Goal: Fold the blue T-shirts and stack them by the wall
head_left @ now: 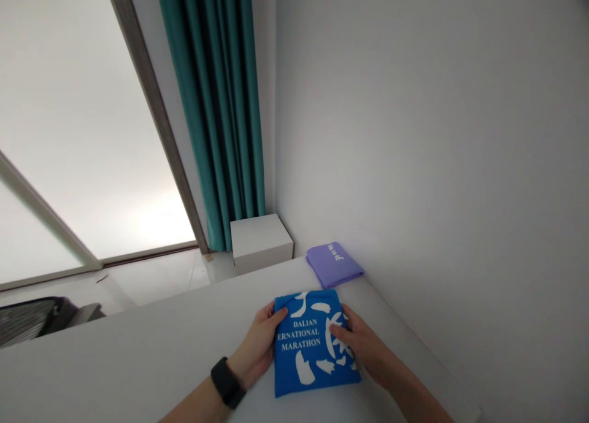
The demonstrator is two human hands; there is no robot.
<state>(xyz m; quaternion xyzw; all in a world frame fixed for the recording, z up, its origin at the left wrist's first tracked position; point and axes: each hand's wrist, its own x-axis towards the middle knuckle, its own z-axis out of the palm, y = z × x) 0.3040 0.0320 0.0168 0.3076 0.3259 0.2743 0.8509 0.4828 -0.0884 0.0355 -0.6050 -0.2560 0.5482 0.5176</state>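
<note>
A folded blue garment (313, 346) with white marathon lettering lies on the white table (138, 349) in front of me. My left hand (260, 343) grips its left edge, thumb on top and fingers tucked under. My right hand (363, 346) holds its right edge, fingers pressing on the fabric. I wear a black watch (227, 383) on my left wrist. A folded purple garment (334, 263) rests farther back in the table's corner by the wall.
A white box (261, 242) stands on the floor beyond the table, beneath a teal curtain (221, 104). A large window (78, 134) fills the left. A dark object (37, 318) sits on the floor at far left. The white wall runs along the right.
</note>
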